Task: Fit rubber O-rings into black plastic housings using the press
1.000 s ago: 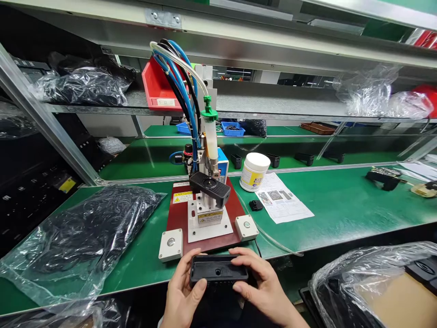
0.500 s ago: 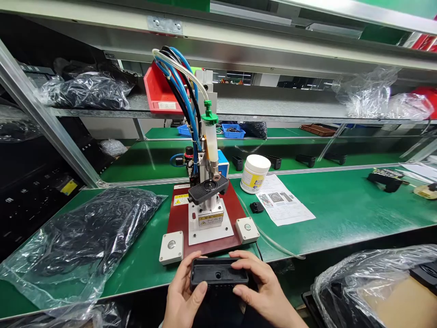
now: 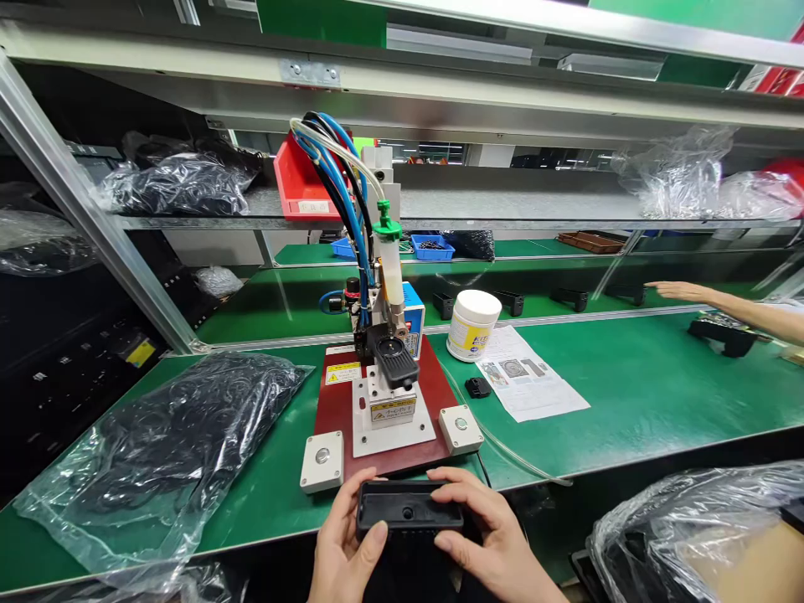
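I hold a flat black plastic housing level in front of me, just below the bench's front edge. My left hand grips its left end, thumb on top. My right hand grips its right end. Beyond it stands a dispensing machine on a red base plate. Another black housing sits on the machine's turning fixture under the syringe nozzle. Two white push buttons, one left and one right, flank the plate's front.
A plastic bag of black parts lies at the left. A white jar, a paper sheet and a small black part sit right of the machine. Another person's arm reaches in at the far right. A bagged box is at the lower right.
The housing on the fixture has turned from crosswise to pointing toward me. Another person's arm has come in at the right. My hands keep hold of the housing.
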A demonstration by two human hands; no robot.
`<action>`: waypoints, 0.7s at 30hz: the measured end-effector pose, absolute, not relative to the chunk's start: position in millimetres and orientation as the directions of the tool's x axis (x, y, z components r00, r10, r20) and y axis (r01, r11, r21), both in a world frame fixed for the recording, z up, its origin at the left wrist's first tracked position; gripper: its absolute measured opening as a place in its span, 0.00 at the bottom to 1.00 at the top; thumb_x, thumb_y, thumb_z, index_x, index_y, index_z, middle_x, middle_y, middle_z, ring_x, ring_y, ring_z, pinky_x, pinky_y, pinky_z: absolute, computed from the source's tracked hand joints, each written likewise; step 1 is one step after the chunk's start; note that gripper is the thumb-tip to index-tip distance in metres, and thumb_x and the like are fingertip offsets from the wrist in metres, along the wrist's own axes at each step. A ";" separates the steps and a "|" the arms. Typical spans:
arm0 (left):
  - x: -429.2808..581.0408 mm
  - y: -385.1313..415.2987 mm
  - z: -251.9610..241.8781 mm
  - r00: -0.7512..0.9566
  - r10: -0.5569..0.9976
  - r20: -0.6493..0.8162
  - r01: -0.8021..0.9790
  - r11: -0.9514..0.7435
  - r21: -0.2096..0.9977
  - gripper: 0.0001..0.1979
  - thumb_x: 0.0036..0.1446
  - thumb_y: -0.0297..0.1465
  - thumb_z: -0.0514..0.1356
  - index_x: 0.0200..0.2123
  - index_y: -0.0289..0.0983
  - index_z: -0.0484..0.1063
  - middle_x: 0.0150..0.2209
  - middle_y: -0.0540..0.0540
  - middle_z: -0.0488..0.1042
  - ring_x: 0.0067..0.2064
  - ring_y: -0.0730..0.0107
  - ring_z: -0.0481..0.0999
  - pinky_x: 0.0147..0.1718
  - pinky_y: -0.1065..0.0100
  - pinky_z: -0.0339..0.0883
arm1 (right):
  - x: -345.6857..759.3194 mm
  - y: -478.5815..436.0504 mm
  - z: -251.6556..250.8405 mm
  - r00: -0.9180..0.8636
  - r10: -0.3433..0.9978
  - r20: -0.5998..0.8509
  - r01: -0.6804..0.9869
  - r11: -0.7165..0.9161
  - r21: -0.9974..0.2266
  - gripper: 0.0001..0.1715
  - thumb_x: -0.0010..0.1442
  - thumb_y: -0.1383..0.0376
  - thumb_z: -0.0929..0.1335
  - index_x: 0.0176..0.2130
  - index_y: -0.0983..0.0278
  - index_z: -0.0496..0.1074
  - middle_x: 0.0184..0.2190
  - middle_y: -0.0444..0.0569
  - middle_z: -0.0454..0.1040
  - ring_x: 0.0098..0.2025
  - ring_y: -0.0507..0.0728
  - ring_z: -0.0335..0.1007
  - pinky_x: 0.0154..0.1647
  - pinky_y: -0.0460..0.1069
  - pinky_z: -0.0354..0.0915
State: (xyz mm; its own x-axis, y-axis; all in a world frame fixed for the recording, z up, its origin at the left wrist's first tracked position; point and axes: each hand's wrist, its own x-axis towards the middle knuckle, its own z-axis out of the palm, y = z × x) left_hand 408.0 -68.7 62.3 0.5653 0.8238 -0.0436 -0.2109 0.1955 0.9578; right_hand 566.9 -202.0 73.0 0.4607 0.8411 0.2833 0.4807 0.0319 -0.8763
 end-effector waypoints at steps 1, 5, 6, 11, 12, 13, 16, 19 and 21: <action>408.1 -68.8 62.2 0.562 0.826 -0.045 -0.210 0.195 0.958 0.30 0.44 0.47 0.69 0.49 0.38 0.71 0.47 0.40 0.76 0.47 0.57 0.77 0.46 0.67 0.70 | 566.9 -201.8 73.1 0.461 0.840 0.285 0.483 0.031 -0.875 0.17 0.55 0.55 0.73 0.45 0.55 0.75 0.53 0.55 0.72 0.56 0.64 0.69 0.55 0.59 0.67; 408.9 -68.4 61.4 0.560 0.827 -0.042 -0.217 0.196 0.956 0.30 0.45 0.47 0.68 0.49 0.38 0.71 0.47 0.40 0.76 0.46 0.57 0.77 0.45 0.67 0.70 | 566.6 -200.2 74.8 0.461 0.835 0.300 0.490 0.042 -0.871 0.17 0.54 0.55 0.73 0.44 0.56 0.76 0.52 0.55 0.73 0.55 0.64 0.70 0.55 0.58 0.67; 409.2 -68.2 61.5 0.559 0.828 -0.042 -0.217 0.194 0.957 0.30 0.45 0.47 0.68 0.49 0.38 0.72 0.47 0.40 0.76 0.47 0.57 0.77 0.45 0.67 0.71 | 566.6 -199.8 75.3 0.460 0.834 0.305 0.492 0.047 -0.869 0.17 0.55 0.55 0.73 0.44 0.56 0.76 0.52 0.56 0.73 0.55 0.64 0.70 0.55 0.58 0.68; 410.4 -68.0 63.9 0.548 0.835 -0.041 -0.214 0.188 0.959 0.31 0.44 0.47 0.68 0.49 0.37 0.72 0.46 0.40 0.77 0.46 0.56 0.77 0.45 0.66 0.71 | 567.3 -198.7 76.5 0.455 0.830 0.322 0.504 0.058 -0.862 0.16 0.55 0.56 0.73 0.44 0.56 0.76 0.51 0.55 0.74 0.54 0.64 0.71 0.54 0.57 0.68; 410.6 -68.1 64.3 0.546 0.837 -0.042 -0.214 0.187 0.959 0.31 0.44 0.47 0.68 0.49 0.37 0.72 0.45 0.40 0.77 0.46 0.55 0.77 0.45 0.65 0.71 | 567.6 -198.5 76.4 0.454 0.830 0.323 0.504 0.060 -0.862 0.16 0.55 0.56 0.73 0.44 0.56 0.76 0.51 0.55 0.74 0.54 0.63 0.71 0.54 0.57 0.68; 410.7 -68.2 64.5 0.543 0.839 -0.043 -0.213 0.188 0.959 0.31 0.44 0.47 0.69 0.49 0.37 0.72 0.45 0.40 0.77 0.46 0.55 0.77 0.44 0.65 0.71 | 567.8 -198.4 76.3 0.454 0.831 0.321 0.503 0.059 -0.862 0.16 0.55 0.56 0.73 0.44 0.56 0.76 0.51 0.55 0.74 0.54 0.63 0.71 0.54 0.56 0.68; 410.6 -68.2 64.4 0.541 0.839 -0.056 -0.209 0.199 0.957 0.31 0.43 0.47 0.69 0.49 0.37 0.72 0.45 0.40 0.77 0.46 0.55 0.77 0.44 0.65 0.71 | 568.2 -198.7 75.3 0.456 0.835 0.307 0.497 0.047 -0.867 0.17 0.55 0.55 0.72 0.44 0.56 0.76 0.52 0.55 0.73 0.55 0.63 0.70 0.55 0.56 0.68; 410.2 -67.5 64.7 0.547 0.835 -0.069 -0.204 0.212 0.956 0.30 0.44 0.47 0.69 0.48 0.38 0.72 0.45 0.41 0.77 0.45 0.56 0.77 0.44 0.67 0.71 | 567.9 -199.3 73.7 0.451 0.845 0.286 0.490 0.034 -0.871 0.17 0.55 0.55 0.72 0.44 0.57 0.75 0.53 0.55 0.72 0.56 0.63 0.69 0.56 0.57 0.67; 410.1 -67.4 65.4 0.548 0.834 -0.067 -0.206 0.212 0.955 0.30 0.44 0.47 0.69 0.48 0.38 0.72 0.45 0.41 0.77 0.45 0.56 0.77 0.44 0.66 0.71 | 567.6 -199.5 72.3 0.446 0.849 0.284 0.486 0.037 -0.873 0.17 0.55 0.55 0.72 0.44 0.56 0.75 0.53 0.55 0.72 0.56 0.63 0.69 0.56 0.57 0.66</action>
